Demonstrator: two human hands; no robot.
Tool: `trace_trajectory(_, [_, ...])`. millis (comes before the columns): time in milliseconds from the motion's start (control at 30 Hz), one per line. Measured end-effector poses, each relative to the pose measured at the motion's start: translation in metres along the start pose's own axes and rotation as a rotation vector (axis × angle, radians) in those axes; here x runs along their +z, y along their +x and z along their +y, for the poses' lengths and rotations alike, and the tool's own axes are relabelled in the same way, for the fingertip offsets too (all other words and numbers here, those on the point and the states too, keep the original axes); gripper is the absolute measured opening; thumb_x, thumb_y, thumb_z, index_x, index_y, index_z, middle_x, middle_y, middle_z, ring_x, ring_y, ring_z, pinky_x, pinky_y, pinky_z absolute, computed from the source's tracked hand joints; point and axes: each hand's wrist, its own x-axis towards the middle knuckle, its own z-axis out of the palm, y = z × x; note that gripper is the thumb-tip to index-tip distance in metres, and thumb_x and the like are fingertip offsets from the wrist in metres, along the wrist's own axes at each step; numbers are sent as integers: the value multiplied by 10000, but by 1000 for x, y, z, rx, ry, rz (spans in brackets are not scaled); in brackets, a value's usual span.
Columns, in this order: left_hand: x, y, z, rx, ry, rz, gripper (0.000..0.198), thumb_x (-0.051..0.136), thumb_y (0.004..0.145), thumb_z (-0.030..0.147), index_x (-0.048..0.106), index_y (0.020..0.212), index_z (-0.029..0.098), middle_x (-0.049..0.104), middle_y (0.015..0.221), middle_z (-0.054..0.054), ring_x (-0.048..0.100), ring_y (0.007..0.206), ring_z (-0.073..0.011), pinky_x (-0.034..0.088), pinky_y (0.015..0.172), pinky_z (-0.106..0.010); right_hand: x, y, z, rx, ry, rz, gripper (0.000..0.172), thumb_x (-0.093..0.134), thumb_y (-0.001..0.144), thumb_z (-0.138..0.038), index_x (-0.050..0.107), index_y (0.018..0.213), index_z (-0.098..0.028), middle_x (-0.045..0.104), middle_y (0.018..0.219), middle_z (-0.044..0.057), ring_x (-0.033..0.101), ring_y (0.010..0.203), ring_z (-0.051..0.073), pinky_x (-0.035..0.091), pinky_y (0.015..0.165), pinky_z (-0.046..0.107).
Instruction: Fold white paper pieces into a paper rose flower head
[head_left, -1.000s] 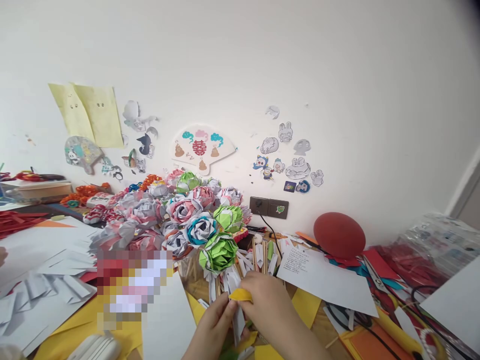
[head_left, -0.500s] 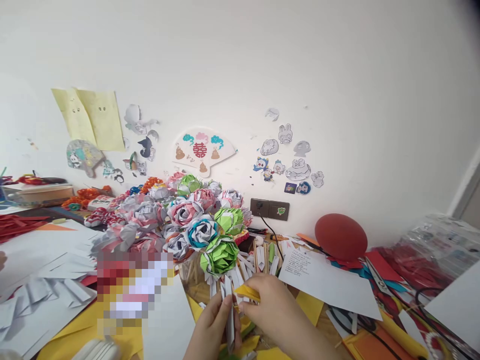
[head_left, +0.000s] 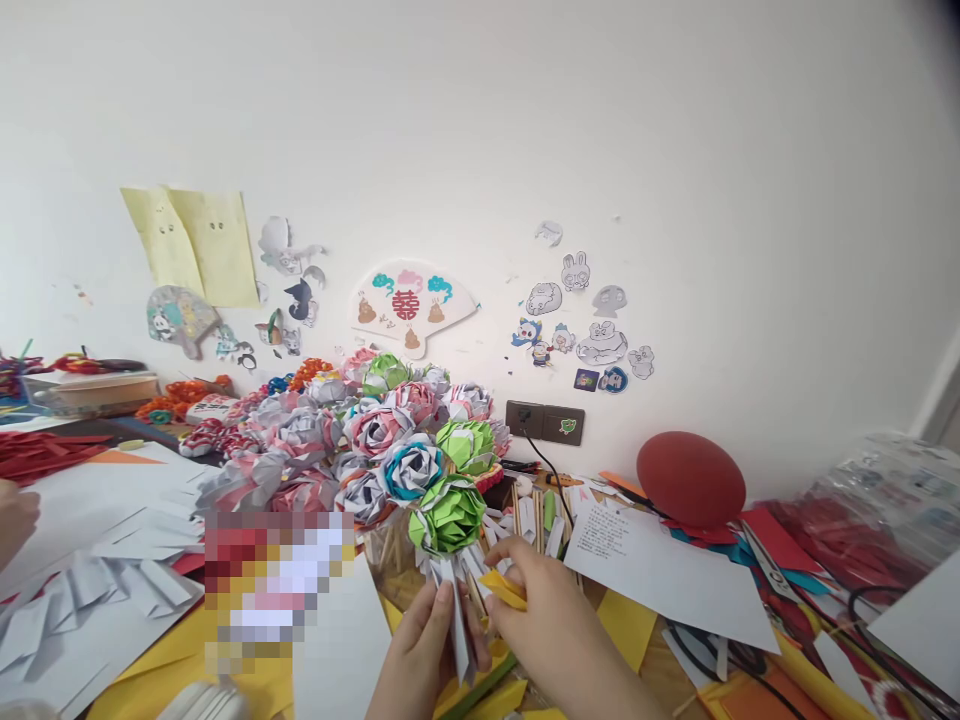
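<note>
My left hand [head_left: 420,650] is closed round a long folded white paper piece [head_left: 460,640], which points down between thumb and fingers. Just above it sits a green paper flower [head_left: 448,513]; whether it is joined to the held paper I cannot tell. My right hand [head_left: 544,610] pinches a small folded yellow paper piece [head_left: 504,588] close beside the left fingers. A heap of paper flowers [head_left: 379,428], pink, white, blue and green, stands behind. Folded white strips and thin sticks [head_left: 529,510] lie beyond my right hand.
Another person's hand [head_left: 16,518] shows at the left edge. Folded white paper pieces [head_left: 97,595] lie on the left. A printed sheet [head_left: 667,575], a red balloon [head_left: 691,478] and scissors [head_left: 766,562] are on the right. A black cable [head_left: 551,462] runs from the wall socket [head_left: 545,423].
The view has shifted slightly, so everything sits a little further right. Both my hands keep their holds. More of another person's hand shows at the left edge.
</note>
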Motion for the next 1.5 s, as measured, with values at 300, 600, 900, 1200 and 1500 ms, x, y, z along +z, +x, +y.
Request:
trace_trajectory(300, [0, -2, 6, -10, -57, 27, 400, 706, 608, 510, 624, 832, 188, 654, 729, 7, 585, 671, -146, 454, 603, -224, 10, -12, -9, -86, -298, -101, 131, 490, 765, -173, 614, 759, -214, 672, 727, 34, 590, 619, 170, 200, 440, 231])
trace_trajectory(600, [-1, 2, 3, -58, -19, -18, 394, 744, 561, 504, 578, 710, 179, 603, 571, 43, 552, 529, -117, 418, 514, -213, -2, -7, -8, -126, -384, -156, 160, 528, 756, -261, 675, 764, -201, 705, 767, 87, 631, 683, 239, 236, 483, 258])
trace_trajectory(900, [1, -1, -12, 24, 156, -281, 420, 634, 650, 583, 502, 654, 184, 632, 531, 20, 536, 395, -111, 385, 446, -220, -8, 1, 7, -106, 127, -89, 148, 587, 687, -219, 660, 815, -203, 641, 729, 12, 573, 683, 170, 361, 592, 235])
trace_trajectory(1200, [1, -3, -24, -22, 228, -314, 421, 539, 724, 606, 508, 711, 186, 480, 413, 81, 334, 303, -43, 256, 358, -178, -12, 8, 22, -41, 585, -518, 126, 526, 790, -260, 601, 835, -170, 424, 513, -69, 343, 427, 63, 291, 432, 183])
trace_trajectory(1500, [3, -8, -18, -224, -19, -358, 478, 578, 661, 647, 509, 745, 181, 432, 440, 92, 283, 311, -21, 165, 363, -166, -17, 17, 29, -37, 810, -402, 268, 634, 749, -395, 569, 806, -142, 465, 500, -66, 355, 411, 44, 280, 423, 176])
